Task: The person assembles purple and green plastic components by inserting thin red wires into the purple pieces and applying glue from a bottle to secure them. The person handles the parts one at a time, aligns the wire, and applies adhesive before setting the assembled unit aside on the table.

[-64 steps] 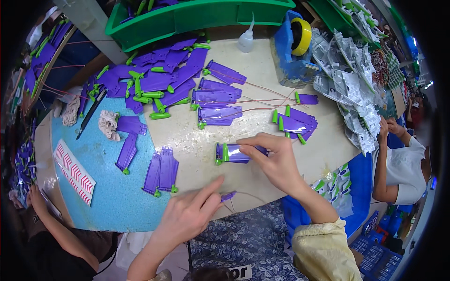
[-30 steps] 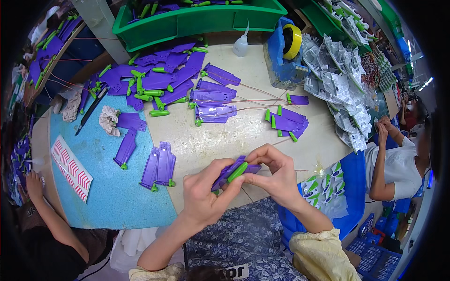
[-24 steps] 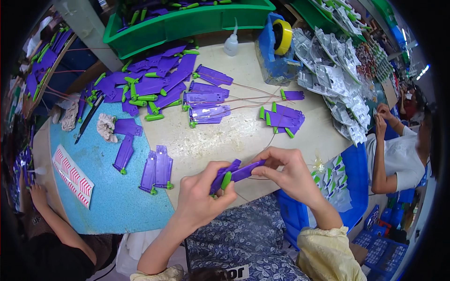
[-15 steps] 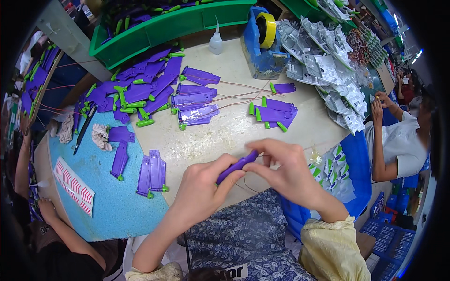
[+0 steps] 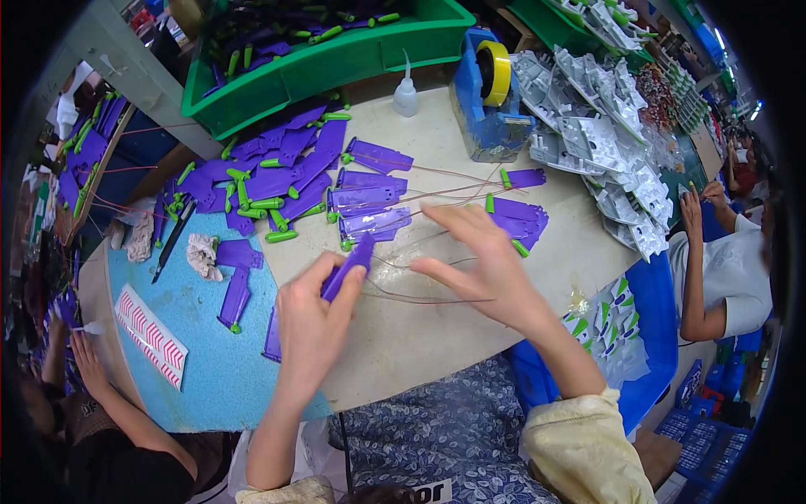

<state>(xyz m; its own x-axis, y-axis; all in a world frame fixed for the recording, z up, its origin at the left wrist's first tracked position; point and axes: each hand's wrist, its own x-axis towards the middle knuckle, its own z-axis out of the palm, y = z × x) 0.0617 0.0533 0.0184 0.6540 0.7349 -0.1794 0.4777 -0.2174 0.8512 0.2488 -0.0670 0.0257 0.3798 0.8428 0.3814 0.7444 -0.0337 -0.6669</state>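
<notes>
Between the thumb and fingers of my left hand [image 5: 312,307] is a purple plastic part [image 5: 356,259], held on edge and tilted up. Thin brown wires [image 5: 428,299] trail from it to the right. My right hand [image 5: 491,273] hovers over the tabletop beside these wires, fingers apart, with nothing visibly gripped. Beyond my hands lie several purple parts with green ends and long wires [image 5: 369,195]. A smaller group of purple parts [image 5: 519,220] sits past my right fingers, partly covered by them. Two more purple parts [image 5: 237,294] rest on the blue mat, left of my left hand.
A heap of purple and green parts [image 5: 277,168] lies before a green bin [image 5: 336,71]. Behind stand a white squeeze bottle [image 5: 405,99] and a blue tape dispenser [image 5: 491,126]. Grey plastic shells [image 5: 596,143] pile up right, above a blue tub [image 5: 663,336]. Co-workers sit either side.
My hands have parted: the left moved left with the purple part, while the right let go and opened, reaching forward over the wires. The whole view has shifted slightly.
</notes>
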